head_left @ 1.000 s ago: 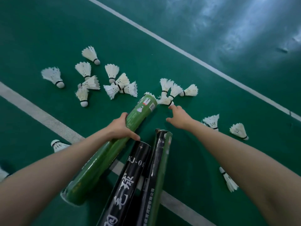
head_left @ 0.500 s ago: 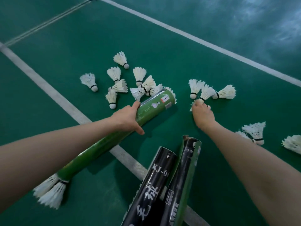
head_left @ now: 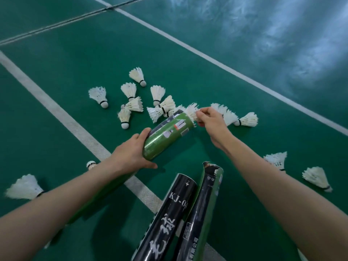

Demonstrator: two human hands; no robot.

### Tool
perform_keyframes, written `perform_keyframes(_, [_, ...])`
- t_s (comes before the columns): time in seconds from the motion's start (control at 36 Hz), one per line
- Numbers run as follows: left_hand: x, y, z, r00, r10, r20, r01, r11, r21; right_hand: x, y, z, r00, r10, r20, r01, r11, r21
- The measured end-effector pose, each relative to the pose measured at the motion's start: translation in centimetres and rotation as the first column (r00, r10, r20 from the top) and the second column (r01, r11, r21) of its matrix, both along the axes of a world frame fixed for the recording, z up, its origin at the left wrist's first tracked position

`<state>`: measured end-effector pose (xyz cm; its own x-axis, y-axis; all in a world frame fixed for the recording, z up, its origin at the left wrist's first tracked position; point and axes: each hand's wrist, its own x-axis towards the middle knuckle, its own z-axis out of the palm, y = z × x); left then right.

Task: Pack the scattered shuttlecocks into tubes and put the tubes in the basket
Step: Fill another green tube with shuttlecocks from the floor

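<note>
In the head view, the left hand [head_left: 131, 154] grips the green tube [head_left: 167, 135] around its middle. The right hand [head_left: 211, 122] pinches a shuttlecock [head_left: 192, 111] at the tube's open mouth. Loose shuttlecocks [head_left: 130, 91] lie scattered on the court floor [head_left: 188, 68], and two black tubes [head_left: 175, 213] lie nearby.
</note>
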<state>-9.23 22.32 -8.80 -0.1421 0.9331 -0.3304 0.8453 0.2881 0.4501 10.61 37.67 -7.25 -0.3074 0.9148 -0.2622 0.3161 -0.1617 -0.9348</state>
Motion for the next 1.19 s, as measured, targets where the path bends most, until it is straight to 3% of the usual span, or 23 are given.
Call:
perform_keyframes(0.22, [-0.6,-1.0,0.5,0.999,0.018,-0.029,-0.017,1.0,0.017,-1.1,-2.0,1.2,0.985,0.165,0.056,-0.167,0.985,0.036])
perform_keyframes(0.47, [2.3,1.3,0.4,0.995,-0.049,-0.083,0.052,0.998,0.032,1.4,-1.1,1.4,0.951,0.308,0.005,-0.303,0.938,-0.166])
perform_keyframes(0.56, [3.4,2.4,0.3,0.992,-0.058,-0.116,0.062,0.998,0.026,2.3,0.3,0.3,0.97,0.221,-0.105,-0.241,0.94,-0.24])
perform_keyframes(0.64, [4.4,4.0,0.0,0.992,-0.038,-0.122,0.037,0.999,-0.015,3.7,2.6,-0.4,0.987,-0.066,-0.145,0.041,0.984,-0.172])
perform_keyframes(0.69, [4.9,4.9,-0.3,0.993,-0.011,-0.114,0.004,0.998,-0.065,4.8,4.5,-1.1,0.982,-0.191,-0.011,0.191,0.981,-0.035])
perform_keyframes(0.75, [5.4,5.4,-0.7,0.996,0.008,-0.094,-0.017,0.995,-0.094,6.4,6.7,-2.5,0.95,-0.217,0.226,0.201,0.975,0.09])
perform_keyframes(0.89, [5.9,5.8,-1.6,0.997,-0.001,-0.075,-0.009,0.992,-0.128,8.2,9.2,-5.1,0.808,-0.128,0.576,0.107,0.992,0.07])
perform_keyframes(0.97, [5.8,5.7,-2.0,0.998,0.005,-0.067,-0.014,0.99,-0.139,8.1,9.4,-6.0,0.787,-0.074,0.612,0.06,0.997,0.043])
perform_keyframes(1.08, [5.4,5.3,-2.3,0.999,0.034,-0.043,-0.04,0.989,-0.143,8.0,8.8,-7.0,0.77,-0.143,0.622,0.092,0.989,0.113])
perform_keyframes(1.19, [4.8,4.7,-2.2,0.999,0.026,-0.036,-0.031,0.989,-0.142,8.4,7.2,-7.1,0.679,-0.18,0.711,0.066,0.98,0.186])
